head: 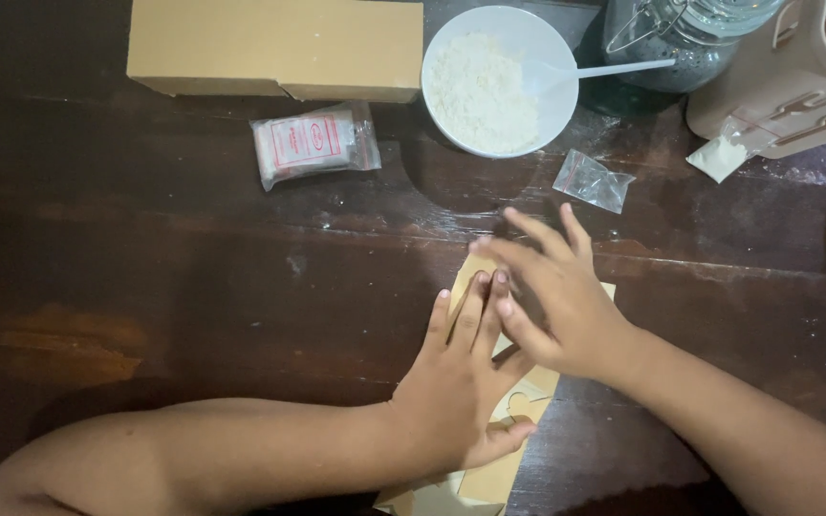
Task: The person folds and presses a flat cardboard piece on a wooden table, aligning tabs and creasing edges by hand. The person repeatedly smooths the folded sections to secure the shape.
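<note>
A dark, worn wooden tabletop (pixel 193 277) fills the view. Both hands lie flat and open on a tan card sheet (pixel 494 473) near its front edge, the left hand (pixel 461 382) pressing it, the right hand (pixel 552 296) overlapping with fingers spread. Behind stand a box (pixel 274 46), a bowl (pixel 499 81) of white powder, a jar (pixel 681 38) and small bags (pixel 315 143)

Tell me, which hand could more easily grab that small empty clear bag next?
Probably the right hand: its fingertips point toward the clear bag just beyond them. The left hand lies flat on the tan cardboard sheet, farther away.
</note>
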